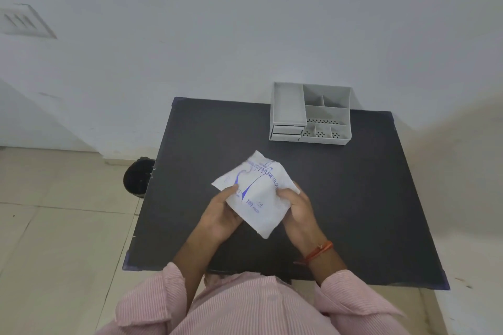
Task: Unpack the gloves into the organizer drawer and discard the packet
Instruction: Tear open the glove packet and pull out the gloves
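Observation:
A white glove packet (258, 193) with blue print is held above the middle of the black table (353, 198). My left hand (220, 215) grips its left edge, thumb on top. My right hand (298, 208) grips its right edge. The packet looks full and I cannot tell whether it is torn open. A grey desk organizer (310, 113) stands at the table's far side against the wall, with two small drawers (287, 132) at its lower left, both pushed in.
A black waste bin (138, 178) stands on the tiled floor just left of the table, partly hidden by the table edge. A white wall runs behind the table. My pink striped sleeves fill the bottom of the view.

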